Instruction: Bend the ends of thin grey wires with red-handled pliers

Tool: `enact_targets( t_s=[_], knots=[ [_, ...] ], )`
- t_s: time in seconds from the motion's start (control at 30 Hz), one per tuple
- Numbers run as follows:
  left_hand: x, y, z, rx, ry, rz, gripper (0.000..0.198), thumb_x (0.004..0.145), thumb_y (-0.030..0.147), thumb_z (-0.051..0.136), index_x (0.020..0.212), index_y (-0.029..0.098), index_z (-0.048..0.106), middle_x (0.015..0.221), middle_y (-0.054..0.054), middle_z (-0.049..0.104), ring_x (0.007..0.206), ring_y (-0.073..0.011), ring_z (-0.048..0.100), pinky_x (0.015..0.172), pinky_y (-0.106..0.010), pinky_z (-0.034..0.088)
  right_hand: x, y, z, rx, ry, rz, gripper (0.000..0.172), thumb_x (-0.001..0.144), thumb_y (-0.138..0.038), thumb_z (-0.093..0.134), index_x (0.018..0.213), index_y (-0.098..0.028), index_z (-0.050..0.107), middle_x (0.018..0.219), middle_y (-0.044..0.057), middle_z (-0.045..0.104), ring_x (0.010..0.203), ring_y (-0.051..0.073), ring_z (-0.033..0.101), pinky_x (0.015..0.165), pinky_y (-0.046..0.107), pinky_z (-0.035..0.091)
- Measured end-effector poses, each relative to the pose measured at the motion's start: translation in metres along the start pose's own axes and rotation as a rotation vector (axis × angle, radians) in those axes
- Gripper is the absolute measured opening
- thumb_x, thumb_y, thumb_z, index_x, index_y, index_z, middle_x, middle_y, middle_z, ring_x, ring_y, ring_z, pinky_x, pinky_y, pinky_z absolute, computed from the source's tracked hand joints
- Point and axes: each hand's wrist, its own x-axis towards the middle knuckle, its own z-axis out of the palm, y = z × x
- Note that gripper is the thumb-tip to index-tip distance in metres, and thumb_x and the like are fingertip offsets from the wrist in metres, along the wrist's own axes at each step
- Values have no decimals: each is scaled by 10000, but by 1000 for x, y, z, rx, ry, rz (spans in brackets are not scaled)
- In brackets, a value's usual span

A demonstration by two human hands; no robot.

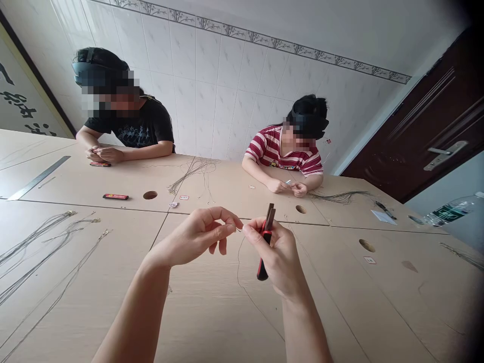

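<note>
My right hand (278, 252) is closed around small pliers (266, 236) with black and red handles, their jaws pointing up and away from me. The same hand's thumb and forefinger pinch a thin dark wire (238, 267), which hangs in a curve down to the table. My left hand (207, 229) has its thumb and forefinger pressed together at the wire's end, close to the right fingertips. Exactly what lies between the left fingertips is too small to make out. Both hands are above the table's middle.
Bundles of thin wire (79, 267) lie on the table (212, 322) at left, with others farther back. A steel ruler (40, 177), a red-black tool (115, 196), round holes (150, 195) and a water bottle (454, 209) are around. Two people sit opposite, handling small items.
</note>
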Motion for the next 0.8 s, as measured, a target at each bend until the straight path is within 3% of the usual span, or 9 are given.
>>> enact_targets(
  t_s=[0.17, 0.27, 0.47, 0.7, 0.8],
  knots=[
    [0, -3, 0, 20, -53, -1, 238, 946, 396, 518, 948, 173, 602, 812, -17, 645, 607, -96, 585, 534, -214, 436, 1, 2, -1, 18, -19, 8, 256, 807, -419, 640, 697, -200, 570, 600, -38, 388, 537, 103, 300, 503, 257, 264],
    [1, -3, -1, 13, -69, 6, 231, 952, 392, 512, 947, 175, 590, 764, -3, 623, 608, -98, 589, 539, -215, 439, 1, 2, 0, 18, -27, 15, 254, 811, -416, 640, 700, -198, 573, 612, -34, 394, 546, 104, 297, 501, 257, 254],
    [0, 0, -1, -27, -31, 21, 235, 956, 388, 513, 960, 165, 585, 1007, -51, 653, 623, -74, 592, 534, -205, 428, -1, -1, 0, 29, -22, 12, 257, 807, -412, 649, 689, -201, 562, 596, -43, 375, 542, 106, 305, 517, 263, 269],
    [-2, 1, -2, -42, 29, 37, 237, 955, 389, 521, 996, 166, 592, 1112, -79, 637, 622, -66, 592, 537, -209, 429, -4, -5, -3, -17, -162, 1, 215, 859, -356, 608, 722, -193, 573, 597, -45, 372, 557, 104, 305, 534, 255, 279],
    [-2, 1, -2, -42, 33, 49, 235, 956, 387, 519, 996, 168, 596, 1097, -74, 643, 618, -66, 594, 536, -208, 430, -7, -6, 1, -3, -152, -16, 218, 848, -342, 609, 699, -191, 563, 611, -35, 412, 557, 101, 312, 517, 246, 279]
  ],
)
